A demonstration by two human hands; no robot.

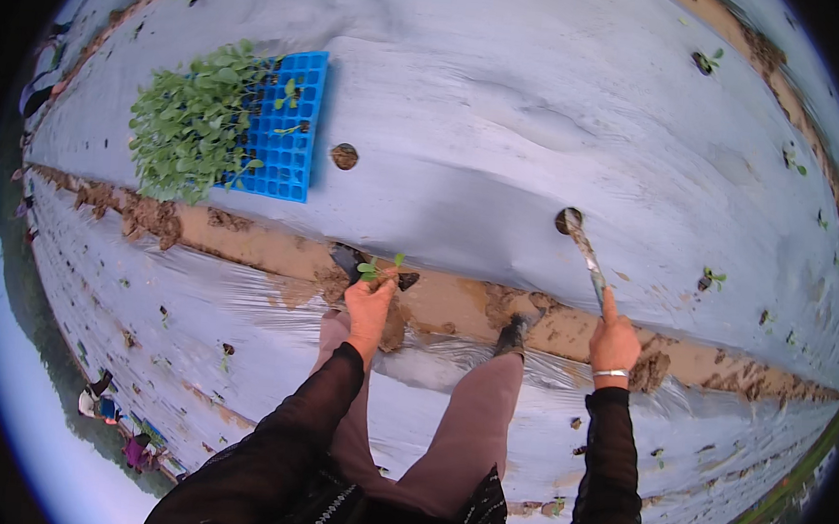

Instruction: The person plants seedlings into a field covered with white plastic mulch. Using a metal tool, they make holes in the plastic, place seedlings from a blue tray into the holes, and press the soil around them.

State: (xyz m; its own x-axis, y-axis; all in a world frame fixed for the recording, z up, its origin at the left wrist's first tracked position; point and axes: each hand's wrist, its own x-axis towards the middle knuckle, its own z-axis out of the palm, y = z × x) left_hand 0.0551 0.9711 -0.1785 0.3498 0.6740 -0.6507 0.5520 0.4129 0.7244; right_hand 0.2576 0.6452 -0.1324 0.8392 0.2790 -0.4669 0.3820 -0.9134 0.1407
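Note:
Between the fingers of my left hand (371, 304) is a small leafy seedling (370, 269), with a dark root plug at its right end. My right hand (614, 343) grips a narrow metal hand tool (587, 256) by its handle; the muddy tip is in a round hole (568, 221) in the pale plastic mulch film (429, 111). A blue plastic seedling tray (294, 161) lies on the film at the upper left. Dense green seedlings (194, 122) fill its left part, while many cells on its right show no plants. Another round hole (344, 156) with soil in it is just right of the tray.
My boots stand in a muddy, water-filled furrow (453, 304) between two film-covered beds. Planted seedlings (711, 279) stand in holes at the right, and others dot the lower bed. Several people work far off at the left, among them a person in purple (137, 454).

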